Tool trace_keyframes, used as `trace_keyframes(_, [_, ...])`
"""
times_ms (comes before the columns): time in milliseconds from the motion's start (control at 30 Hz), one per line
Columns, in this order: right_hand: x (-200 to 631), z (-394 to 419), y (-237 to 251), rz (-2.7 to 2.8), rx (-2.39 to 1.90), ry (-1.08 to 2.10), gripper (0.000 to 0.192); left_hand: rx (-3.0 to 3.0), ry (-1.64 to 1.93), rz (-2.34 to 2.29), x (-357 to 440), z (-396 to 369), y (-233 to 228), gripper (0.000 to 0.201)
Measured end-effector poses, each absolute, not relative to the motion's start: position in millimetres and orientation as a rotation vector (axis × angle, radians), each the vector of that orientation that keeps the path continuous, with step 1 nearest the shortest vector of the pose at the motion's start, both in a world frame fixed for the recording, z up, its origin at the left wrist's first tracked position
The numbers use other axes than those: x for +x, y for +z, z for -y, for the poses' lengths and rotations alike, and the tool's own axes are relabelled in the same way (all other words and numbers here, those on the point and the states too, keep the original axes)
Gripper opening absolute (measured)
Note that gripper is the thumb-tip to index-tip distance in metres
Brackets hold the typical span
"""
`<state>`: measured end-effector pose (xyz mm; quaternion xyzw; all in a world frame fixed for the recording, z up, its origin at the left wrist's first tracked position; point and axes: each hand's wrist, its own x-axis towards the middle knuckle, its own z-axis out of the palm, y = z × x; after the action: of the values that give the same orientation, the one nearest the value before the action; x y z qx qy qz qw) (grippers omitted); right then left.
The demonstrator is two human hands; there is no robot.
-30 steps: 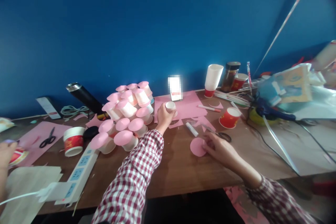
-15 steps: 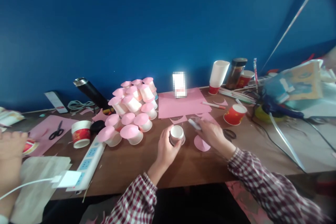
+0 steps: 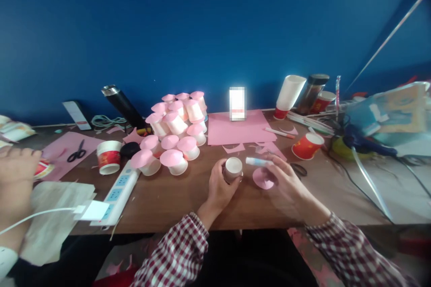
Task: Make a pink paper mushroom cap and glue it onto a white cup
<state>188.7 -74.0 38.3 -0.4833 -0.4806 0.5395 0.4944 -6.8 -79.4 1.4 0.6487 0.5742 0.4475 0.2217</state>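
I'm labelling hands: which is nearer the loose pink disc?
Right. The right hand is immediately right of the loose pink disc; the left hand is farther off, leftward.

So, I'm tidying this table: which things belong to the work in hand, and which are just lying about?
In use, it seems:
white cup, in the left hand
white tube, in the right hand
pink disc
pink-topped cups

Apparently just lying about:
black flask
power strip
plastic packaging

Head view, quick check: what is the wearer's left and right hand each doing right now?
Left hand: closed around a small white cup.
Right hand: closed, holding a white tube.
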Motion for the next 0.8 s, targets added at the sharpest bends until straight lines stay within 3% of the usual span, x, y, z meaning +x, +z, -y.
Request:
trace_keyframes(133, [176.7, 74.4, 43.7, 0.951, -1.002, 1.428, 0.026, 1.850, 1.261, -1.578, -7.7, 78.6, -2.4, 0.053])
trace_keyframes(333, [164.4, 68.8, 46.1, 1.003, -1.036, 1.347, 0.025, 1.969, 1.259, -1.560, -8.2, 78.8, -3.0, 0.060])
trace_keyframes(500, [159.4, 68.8, 45.9, 1.168, -1.245, 1.126, 0.029, 1.984, 1.256, -1.567, -7.9, 80.2, -2.0, 0.058])
trace_keyframes(800, [158.4, 73.0, 54.6, 1.735, -1.283, 0.590, 0.014, 2.011, 1.274, -1.505, -9.7, 79.9, -2.2, 0.056])
